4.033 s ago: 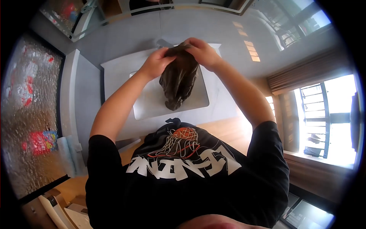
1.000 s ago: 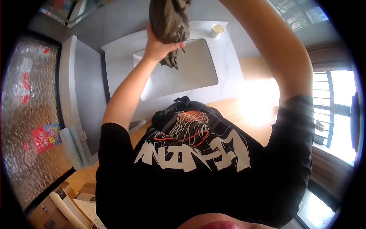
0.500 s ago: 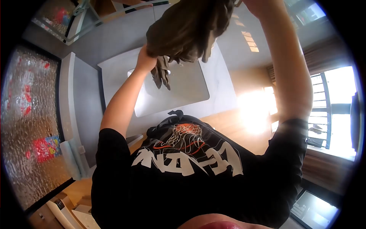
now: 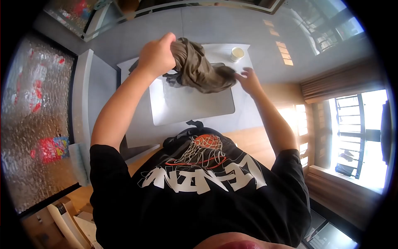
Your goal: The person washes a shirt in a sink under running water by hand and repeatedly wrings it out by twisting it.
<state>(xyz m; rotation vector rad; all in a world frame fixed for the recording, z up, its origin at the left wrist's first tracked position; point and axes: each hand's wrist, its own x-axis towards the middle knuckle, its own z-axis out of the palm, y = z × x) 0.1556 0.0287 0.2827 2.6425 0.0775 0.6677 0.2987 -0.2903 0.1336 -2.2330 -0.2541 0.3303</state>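
Observation:
A crumpled brown cloth garment (image 4: 199, 68) hangs between my hands over a white sink basin (image 4: 182, 112). My left hand (image 4: 157, 56) is closed around its bunched left end. At the far end, my right hand (image 4: 249, 82) pinches the cloth's tip with thumb and finger, the other fingers loosely raised; this spot is a little blurred. The middle of the garment sags toward the basin. Below my left hand, a darker fold hangs at the basin's back edge. The cloth hides the rear of the basin.
A pale cup (image 4: 237, 54) stands on the white counter (image 4: 244, 106) behind my right hand. Grey wall panels (image 4: 224, 25) rise beyond the sink. Textured glass (image 4: 37, 108) is on the left, with a bright window (image 4: 350, 133) on the right.
The garment has come down from high up and now stretches sideways between my hands. My right hand has dropped from the top of the view. The cup has come into view.

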